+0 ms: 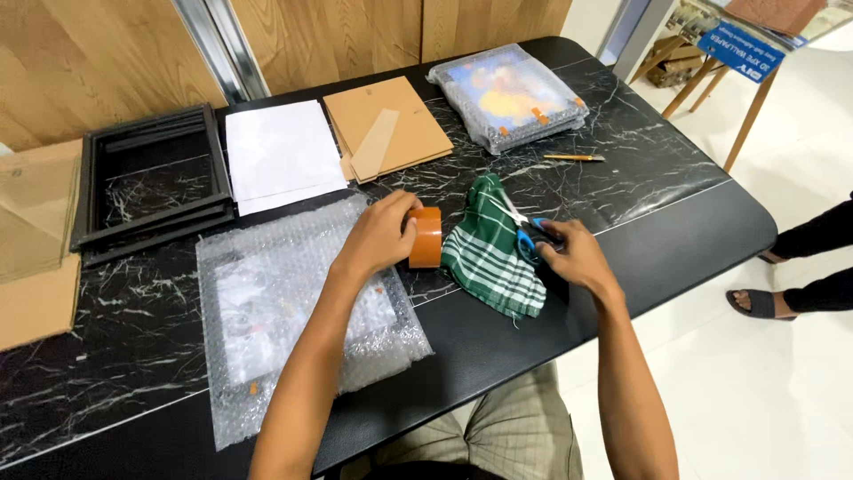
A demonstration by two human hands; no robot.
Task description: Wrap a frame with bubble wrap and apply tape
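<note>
Bare forearms without sleeves, watch or rings; khaki checked trousers [520, 427] below.

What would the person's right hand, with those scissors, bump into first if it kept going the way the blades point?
The right hand aims the scissors up-left over the green checked cloth; the blades seem to lie on it already. Beyond that, probably bare marble tabletop.

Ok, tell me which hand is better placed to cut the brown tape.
Probably the right hand: it already holds the blue-handled scissors beside the green checked cloth. The left hand is gripping the tape roll.
</note>
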